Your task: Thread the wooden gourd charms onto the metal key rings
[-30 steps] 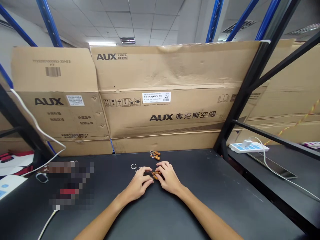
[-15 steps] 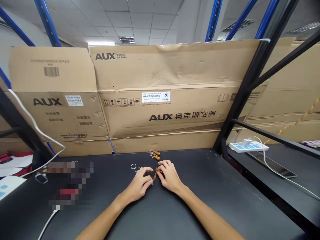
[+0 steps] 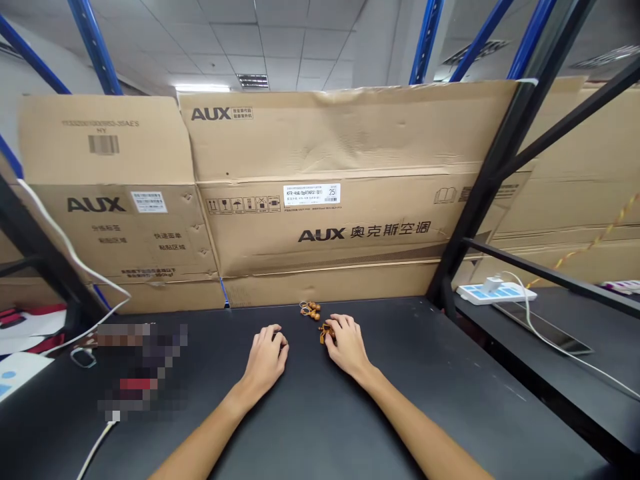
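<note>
My left hand lies on the black tabletop with its fingers curled down over the spot where two metal key rings lay; the rings are hidden under it. My right hand is to its right, fingertips pinched on a small brown wooden bead charm that pokes out at its left side. A second bead charm with a ring lies just beyond, near the cardboard, touched by neither hand.
Tall AUX cardboard boxes wall off the back of the table. A black frame post rises at the right. Beyond it lie a white power strip and a cable. A blurred patch and white cord sit left.
My hands have parted. The left moved up and left onto the key rings. The right carried the bead charm a little farther away, toward the second charm.
</note>
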`<state>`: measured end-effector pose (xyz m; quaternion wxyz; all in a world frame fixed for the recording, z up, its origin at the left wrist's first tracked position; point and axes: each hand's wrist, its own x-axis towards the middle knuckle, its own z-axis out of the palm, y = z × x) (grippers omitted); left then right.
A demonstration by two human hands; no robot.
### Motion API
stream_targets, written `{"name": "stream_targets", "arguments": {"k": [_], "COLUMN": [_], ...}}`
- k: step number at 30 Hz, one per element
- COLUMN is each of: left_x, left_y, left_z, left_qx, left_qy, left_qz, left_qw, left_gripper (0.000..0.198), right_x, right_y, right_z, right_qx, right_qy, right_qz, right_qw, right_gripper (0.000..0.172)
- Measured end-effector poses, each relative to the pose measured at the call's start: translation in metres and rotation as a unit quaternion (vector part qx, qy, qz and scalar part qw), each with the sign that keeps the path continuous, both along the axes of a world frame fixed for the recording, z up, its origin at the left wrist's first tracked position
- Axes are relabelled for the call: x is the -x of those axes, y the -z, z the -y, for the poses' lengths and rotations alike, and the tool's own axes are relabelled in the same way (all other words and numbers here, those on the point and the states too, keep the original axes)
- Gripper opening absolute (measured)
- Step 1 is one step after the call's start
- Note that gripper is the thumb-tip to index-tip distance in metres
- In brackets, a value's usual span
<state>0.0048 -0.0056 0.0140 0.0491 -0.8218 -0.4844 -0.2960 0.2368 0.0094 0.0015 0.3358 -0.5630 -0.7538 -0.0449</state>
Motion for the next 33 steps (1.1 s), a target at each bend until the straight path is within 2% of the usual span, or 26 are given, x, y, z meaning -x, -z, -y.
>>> {"name": "stream_targets", "arguments": {"k": [6, 13, 17, 24, 28, 33], "left_x": [-0.002, -0.001, -0.002, -0.002, -0.004, -0.006], "left_y": [0.003, 0.004, 0.005, 0.002, -0.002, -0.005], "left_z": [0.0, -0.001, -0.001, 0.0, 0.003, 0.008], "left_qx": [-0.009, -0.003, -0.004, 0.011, 0.023, 0.037], "left_qy": [-0.004, -0.004, -0.001, 0.0, 0.052, 0.115], "left_qz": [-0.001, -0.008, -0.008, -0.006, 0.003, 0.009], "left_qw": [1.0, 1.0, 1.0, 1.0, 0.998, 0.993], "left_gripper": [0.009, 0.01, 0.01, 0.009, 0.009, 0.01], "right_x": [0.005, 0.003, 0.004, 0.011, 0.017, 0.02], "right_y": [-0.005, -0.007, -0.01, -0.013, -0.014, -0.013], "right_z": [-0.008, -0.018, -0.025, -0.007, 0.011, 0.024], "right_qx": [0.034, 0.034, 0.018, 0.018, 0.032, 0.049], "right_qy": [-0.064, -0.089, -0.097, -0.128, -0.139, -0.17], "right_qz": [0.066, 0.11, 0.107, 0.073, 0.066, -0.029], "right_qw": [0.995, 0.989, 0.989, 0.989, 0.988, 0.984], "right_gripper": [0.048, 0.053, 0.043, 0.001, 0.007, 0.009]}}
